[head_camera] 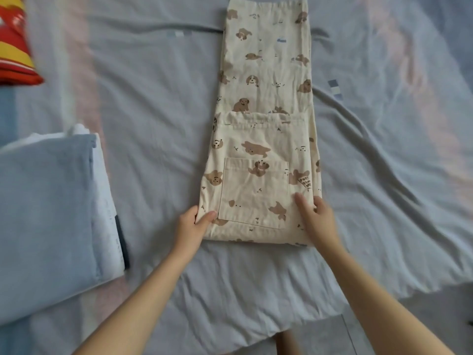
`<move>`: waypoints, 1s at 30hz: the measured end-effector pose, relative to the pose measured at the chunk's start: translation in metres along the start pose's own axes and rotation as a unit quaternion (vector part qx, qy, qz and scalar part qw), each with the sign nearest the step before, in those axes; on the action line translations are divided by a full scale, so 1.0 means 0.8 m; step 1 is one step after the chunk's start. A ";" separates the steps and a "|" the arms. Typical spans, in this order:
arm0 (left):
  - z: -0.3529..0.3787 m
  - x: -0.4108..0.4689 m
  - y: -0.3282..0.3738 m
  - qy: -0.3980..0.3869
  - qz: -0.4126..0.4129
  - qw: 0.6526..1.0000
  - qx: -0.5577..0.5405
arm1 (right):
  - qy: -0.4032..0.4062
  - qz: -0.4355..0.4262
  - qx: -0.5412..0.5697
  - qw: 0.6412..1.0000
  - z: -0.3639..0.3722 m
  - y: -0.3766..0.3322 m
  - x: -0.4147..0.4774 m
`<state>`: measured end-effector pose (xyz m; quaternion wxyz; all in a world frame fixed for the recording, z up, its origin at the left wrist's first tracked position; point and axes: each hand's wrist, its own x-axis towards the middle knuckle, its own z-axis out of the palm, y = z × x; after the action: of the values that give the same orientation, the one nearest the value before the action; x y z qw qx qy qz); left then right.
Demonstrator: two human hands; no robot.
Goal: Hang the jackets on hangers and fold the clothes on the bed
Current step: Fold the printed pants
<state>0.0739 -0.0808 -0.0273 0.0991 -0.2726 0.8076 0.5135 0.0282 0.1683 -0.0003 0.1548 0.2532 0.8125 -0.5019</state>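
Cream trousers (266,124) with a brown dog print lie lengthwise in the middle of the grey bed sheet (153,111). Their near part is doubled over so the patch pocket (253,193) faces up. Your left hand (192,224) pinches the near left corner of that fold, thumb on top. Your right hand (317,221) grips the near right edge, thumb laid on the cloth. Folded blue and white clothes (43,201) sit well off to your left.

Cream dog-print trousers (266,124) flat, part-folded
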 end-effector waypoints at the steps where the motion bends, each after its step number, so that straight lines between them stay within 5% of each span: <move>1: -0.002 -0.004 -0.001 0.002 0.012 1.000 0.009 | -0.010 0.003 0.005 1.000 -0.003 0.009 -0.011; 6: 0.005 -0.005 -0.009 0.028 0.078 0.991 0.109 | -0.014 0.001 0.038 0.999 -0.013 0.044 -0.032; 12: 0.011 -0.018 0.003 0.035 0.037 0.996 0.070 | 0.115 0.025 0.076 0.990 0.011 0.046 -0.045; 15: 0.009 -0.028 0.006 0.022 0.096 0.982 0.162 | 0.138 0.016 0.039 0.989 0.012 0.045 -0.054; 17: 0.009 -0.033 0.011 -0.003 0.182 0.924 0.335 | 0.145 -0.106 -0.130 0.975 0.010 0.047 -0.061; 20: 0.006 -0.022 0.006 -0.057 0.318 0.791 0.520 | 0.036 -0.331 -0.417 0.846 0.009 0.063 -0.061; 22: 0.005 -0.012 0.003 -0.084 0.321 0.730 0.598 | -0.010 -0.363 -0.479 0.799 0.007 0.069 -0.050; 28: 0.012 0.002 0.002 -0.048 0.426 0.702 0.569 | 0.015 -0.412 -0.487 0.770 -0.012 0.042 -0.037; 30: 0.000 -0.016 0.043 -0.117 0.402 0.706 0.571 | -0.045 -0.382 -0.507 0.771 -0.028 0.007 -0.048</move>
<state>0.0660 -0.0648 0.0051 0.1135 0.2490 0.9615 -0.0266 0.0632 0.1808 0.0253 0.0925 -0.2161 0.9709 -0.0459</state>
